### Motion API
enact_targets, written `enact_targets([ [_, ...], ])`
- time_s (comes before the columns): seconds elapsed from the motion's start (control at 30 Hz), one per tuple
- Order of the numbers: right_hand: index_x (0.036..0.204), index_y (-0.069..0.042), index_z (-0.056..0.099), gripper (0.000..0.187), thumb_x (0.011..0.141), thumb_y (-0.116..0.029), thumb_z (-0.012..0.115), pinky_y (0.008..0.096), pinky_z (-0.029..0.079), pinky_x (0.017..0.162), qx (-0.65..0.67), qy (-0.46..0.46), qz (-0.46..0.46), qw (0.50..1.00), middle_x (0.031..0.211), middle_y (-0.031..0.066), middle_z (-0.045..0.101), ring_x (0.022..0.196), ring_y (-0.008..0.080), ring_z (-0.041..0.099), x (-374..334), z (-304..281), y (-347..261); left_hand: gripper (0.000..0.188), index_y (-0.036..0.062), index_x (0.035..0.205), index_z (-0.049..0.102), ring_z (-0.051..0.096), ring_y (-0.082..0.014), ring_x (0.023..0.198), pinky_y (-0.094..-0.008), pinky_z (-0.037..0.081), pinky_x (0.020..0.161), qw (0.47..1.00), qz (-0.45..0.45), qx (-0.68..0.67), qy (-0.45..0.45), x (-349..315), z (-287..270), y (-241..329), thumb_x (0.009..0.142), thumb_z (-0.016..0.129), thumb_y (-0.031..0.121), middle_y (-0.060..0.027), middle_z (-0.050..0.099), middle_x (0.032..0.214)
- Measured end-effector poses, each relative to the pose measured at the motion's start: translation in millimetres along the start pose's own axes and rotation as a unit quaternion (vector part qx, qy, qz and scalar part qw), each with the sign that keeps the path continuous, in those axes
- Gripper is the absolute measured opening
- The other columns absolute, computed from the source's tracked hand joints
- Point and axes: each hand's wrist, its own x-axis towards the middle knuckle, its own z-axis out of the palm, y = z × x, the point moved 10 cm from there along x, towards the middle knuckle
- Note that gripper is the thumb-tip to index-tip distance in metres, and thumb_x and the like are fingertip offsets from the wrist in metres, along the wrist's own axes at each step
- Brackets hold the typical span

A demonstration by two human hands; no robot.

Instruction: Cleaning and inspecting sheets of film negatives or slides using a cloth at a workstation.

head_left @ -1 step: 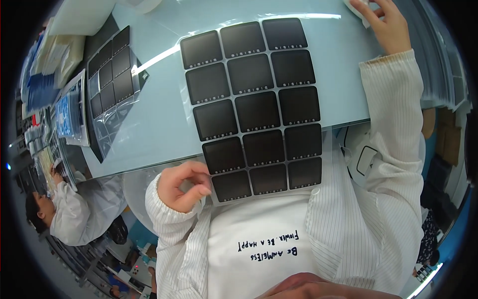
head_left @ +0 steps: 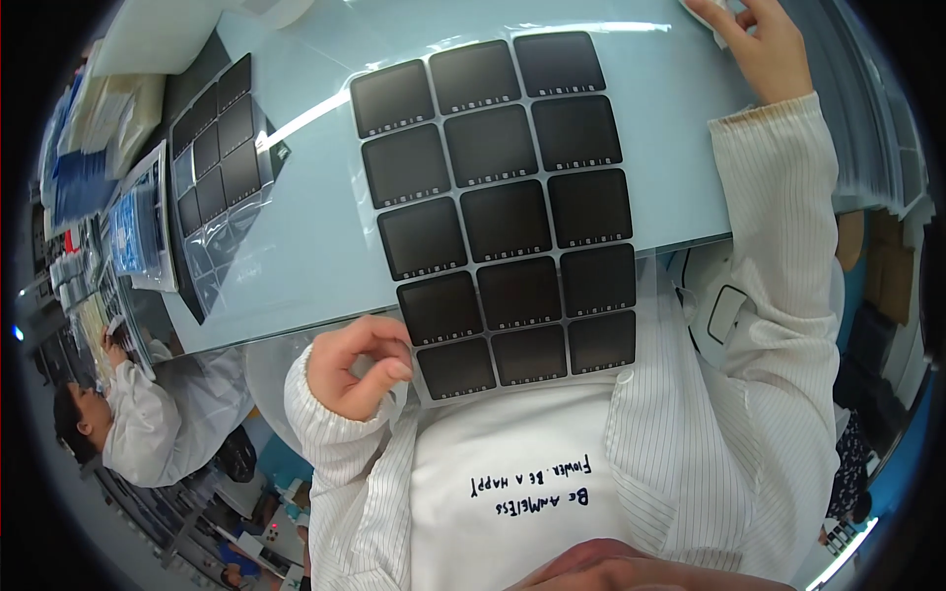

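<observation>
A clear sheet with rows of black rounded-square panels (head_left: 498, 214), each with a strip of small pale marks along its near edge, lies on the glass-topped table. Its near end overhangs the table edge, toward my shirt. At the near left edge, my left hand (head_left: 357, 366) is curled, with forefinger and thumb closed on the sheet's margin; the other fingers are folded in. Far off at the upper right, my right hand (head_left: 769, 49) is closed around a white, cloth-like wad (head_left: 708, 18), partly cut off by the picture's top edge.
A similar black-panelled sheet (head_left: 219, 148) lies on the table's left, beside a blue plastic-wrapped pack (head_left: 136, 231) and stacked folders (head_left: 118, 123). Clear sheets (head_left: 857, 108) are piled at the right. A co-worker in white (head_left: 163, 428) sits at the far left.
The far end of the sheet has shifted slightly left, and my left hand has moved a little left with it. My right hand stays nearly where it was, still holding the white wad.
</observation>
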Motion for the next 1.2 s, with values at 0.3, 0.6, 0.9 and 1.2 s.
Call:
enact_targets([
  [0.3,0.099,0.000,0.067,0.032,0.073,-0.017,0.073,0.0298,0.045,0.056,0.083,-0.028,-0.053,0.995,0.078,0.0115,0.059,0.061,0.0195,0.057,-6.0,8.3,-13.7,0.027,-0.0019,0.077,0.058,0.057,-0.0091,0.049,-0.0198,0.039,0.045,0.980,-0.145,0.010,0.136,16.4,-18.8,-5.5,0.093,0.056,0.021,-0.0050,0.061,0.056],
  [0.6,0.091,-0.004,0.062,0.023,0.075,-0.018,0.071,0.0330,0.048,0.057,0.168,-0.169,-0.374,0.896,0.080,0.0082,0.055,0.063,0.0253,0.059,-103.0,67.0,-166.4,0.028,-0.0022,0.070,0.055,0.057,-0.0109,0.044,-0.0211,0.040,0.042,0.968,-0.158,-0.003,0.195,12.8,-20.2,-4.0,0.093,0.057,0.015,-0.0056,0.058,0.053],
  [0.9,0.090,-0.002,0.062,0.024,0.073,-0.015,0.074,0.0324,0.048,0.056,0.198,-0.170,-0.349,0.900,0.083,0.0099,0.055,0.062,0.0275,0.058,-126.9,61.1,-166.1,0.029,-0.0025,0.070,0.055,0.058,-0.0118,0.045,-0.0217,0.041,0.042,0.968,-0.148,-0.001,0.203,9.3,-21.9,-6.5,0.093,0.058,0.016,-0.0059,0.057,0.051],
  [1.2,0.093,-0.002,0.062,0.025,0.074,-0.014,0.072,0.0321,0.047,0.054,0.170,-0.154,-0.321,0.919,0.084,0.0092,0.056,0.063,0.0233,0.062,-112.0,63.3,-156.1,0.030,-0.0022,0.070,0.055,0.058,-0.0120,0.045,-0.0216,0.042,0.043,0.969,-0.136,0.002,0.208,10.4,-19.8,-5.7,0.092,0.059,0.017,-0.0055,0.058,0.053],
])
